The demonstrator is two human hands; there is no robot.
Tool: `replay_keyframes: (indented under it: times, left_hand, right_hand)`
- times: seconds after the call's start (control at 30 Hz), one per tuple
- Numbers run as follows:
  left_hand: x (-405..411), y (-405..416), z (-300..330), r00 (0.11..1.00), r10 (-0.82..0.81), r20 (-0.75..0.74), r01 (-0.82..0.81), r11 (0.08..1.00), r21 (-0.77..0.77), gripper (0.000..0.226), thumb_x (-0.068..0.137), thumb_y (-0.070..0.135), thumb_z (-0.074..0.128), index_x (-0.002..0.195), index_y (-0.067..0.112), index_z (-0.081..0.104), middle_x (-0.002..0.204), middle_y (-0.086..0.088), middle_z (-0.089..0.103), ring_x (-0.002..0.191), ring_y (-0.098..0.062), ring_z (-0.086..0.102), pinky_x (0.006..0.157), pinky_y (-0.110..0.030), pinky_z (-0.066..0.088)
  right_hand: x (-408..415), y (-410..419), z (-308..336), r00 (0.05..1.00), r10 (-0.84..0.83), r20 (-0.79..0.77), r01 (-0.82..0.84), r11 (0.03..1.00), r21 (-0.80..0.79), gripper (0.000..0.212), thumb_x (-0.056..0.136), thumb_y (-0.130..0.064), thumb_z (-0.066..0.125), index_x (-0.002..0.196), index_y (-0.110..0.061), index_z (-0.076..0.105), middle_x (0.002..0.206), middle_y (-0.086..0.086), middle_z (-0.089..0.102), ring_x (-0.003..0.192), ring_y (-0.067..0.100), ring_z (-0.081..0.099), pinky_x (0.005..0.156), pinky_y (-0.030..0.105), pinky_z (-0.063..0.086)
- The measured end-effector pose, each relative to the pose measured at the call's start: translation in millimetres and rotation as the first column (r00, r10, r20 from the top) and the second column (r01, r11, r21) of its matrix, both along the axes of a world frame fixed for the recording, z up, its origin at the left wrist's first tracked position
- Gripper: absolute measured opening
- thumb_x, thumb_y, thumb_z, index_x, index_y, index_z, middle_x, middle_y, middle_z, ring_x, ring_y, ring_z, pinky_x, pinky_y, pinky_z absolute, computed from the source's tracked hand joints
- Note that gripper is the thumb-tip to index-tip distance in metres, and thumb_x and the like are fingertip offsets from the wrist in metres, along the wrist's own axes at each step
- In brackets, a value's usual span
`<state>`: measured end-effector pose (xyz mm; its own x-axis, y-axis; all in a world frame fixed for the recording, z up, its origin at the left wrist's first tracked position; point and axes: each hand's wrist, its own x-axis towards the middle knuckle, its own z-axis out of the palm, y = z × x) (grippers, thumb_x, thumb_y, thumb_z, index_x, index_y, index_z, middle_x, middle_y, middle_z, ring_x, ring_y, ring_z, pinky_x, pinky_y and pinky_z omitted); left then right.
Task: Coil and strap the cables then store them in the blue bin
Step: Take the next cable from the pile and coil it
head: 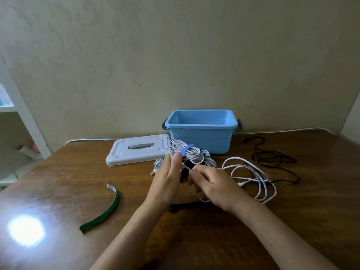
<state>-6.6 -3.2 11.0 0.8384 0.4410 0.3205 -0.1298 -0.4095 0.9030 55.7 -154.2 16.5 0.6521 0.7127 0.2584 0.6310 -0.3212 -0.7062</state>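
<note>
Brown wood makes up the worktop (292,221), glossy enough to carry a bright glare patch near its left front. At the far edge against the wall stands the blue bin (201,131), open-topped with dark latches at both ends. Its white lid (136,151) lies flat on the worktop just to the left of it, touching or nearly touching the bin's base.

Right of the hands, a loose white cable (251,178) sprawls in uneven loops, and beyond it, well apart from the hands, a black cable (272,158) lies uncoiled toward the right edge. A green strap (105,209) curves on the wood to the left, well clear of both hands.

Directly in front of the bin sits a bundle of white cables (187,152), coiled, with a blue strap (186,149) wrapped over the top one and green strap ends showing at either side lower down. The left hand (167,178) is raised on edge against the near left side of this bundle, fingers mostly straight with the fingertips touching the coils. The right hand (212,184) is just beside it, fingers curled, pinching a thin white cable strand that runs up toward the bundle; another loop of white cable passes beneath this hand. Both hands are close together, nearer the camera than the bin.
</note>
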Motion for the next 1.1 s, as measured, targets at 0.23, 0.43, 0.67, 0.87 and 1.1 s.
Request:
replay_keyframes:
  times: [0.23, 0.43, 0.67, 0.87, 1.1]
  left_hand:
    - [1.7, 2.7, 4.2, 0.993, 0.043, 0.112, -0.024, 0.986, -0.167, 0.041, 0.1, 0.054, 0.037, 0.091, 0.022, 0.06, 0.061, 0.014, 0.044, 0.059, -0.01, 0.04, 0.058, -0.034, 0.035]
    - [-4.1, -2.2, 15.3, 0.976, -0.049, 0.212, 0.082, 0.985, -0.149, 0.052, 0.105, 0.044, 0.029, 0.075, 0.009, 0.051, 0.057, 0.001, 0.036, 0.053, -0.015, 0.032, 0.047, -0.028, 0.027]
    - [-6.5, -6.0, 21.3, 0.961, -0.104, 0.255, 0.19, 0.921, -0.339, 0.053, 0.105, 0.045, 0.03, 0.063, 0.015, 0.037, 0.055, -0.001, 0.036, 0.049, -0.018, 0.043, 0.054, -0.038, 0.04]
    - [-8.9, -10.2, 22.6, 0.948, -0.172, 0.269, 0.267, 0.889, -0.372, 0.05, 0.1, 0.051, 0.034, 0.067, 0.013, 0.037, 0.056, -0.005, 0.033, 0.049, -0.019, 0.034, 0.049, -0.034, 0.033]
    - [-13.3, 5.4, 26.1, 0.964, -0.138, 0.225, 0.199, 0.941, -0.273, 0.051, 0.089, 0.064, 0.04, 0.061, 0.021, 0.038, 0.054, 0.006, 0.031, 0.046, -0.011, 0.025, 0.042, -0.024, 0.023]
  right_hand:
    - [-12.5, 8.8, -6.0, 0.982, 0.175, 0.067, -0.155, 0.961, -0.231, 0.01, 0.103, -0.046, 0.048, 0.103, -0.046, 0.058, 0.087, -0.016, 0.065, 0.085, 0.009, 0.064, 0.071, 0.034, 0.048]
    - [-14.6, 13.5, -8.1, 0.981, 0.108, 0.158, -0.063, 0.961, -0.27, 0.019, 0.105, -0.046, 0.045, 0.108, -0.037, 0.062, 0.092, -0.012, 0.064, 0.086, 0.014, 0.06, 0.069, 0.033, 0.044]
    - [-6.7, 7.3, -10.2, 0.973, 0.056, 0.226, -0.006, 0.976, -0.216, 0.015, 0.101, -0.04, 0.055, 0.106, -0.032, 0.067, 0.096, -0.011, 0.069, 0.085, 0.007, 0.062, 0.067, 0.026, 0.044]
    - [-7.5, 4.6, -5.6, 0.967, 0.03, 0.252, 0.026, 0.976, -0.217, 0.02, 0.102, -0.042, 0.053, 0.107, -0.034, 0.07, 0.099, -0.011, 0.071, 0.083, 0.004, 0.059, 0.065, 0.023, 0.037]
    - [16.3, -9.1, 3.8, 0.821, -0.306, 0.482, 0.397, 0.913, -0.096, 0.02, 0.101, -0.028, 0.054, 0.086, -0.027, 0.067, 0.085, -0.009, 0.064, 0.08, 0.013, 0.06, 0.058, 0.026, 0.029]
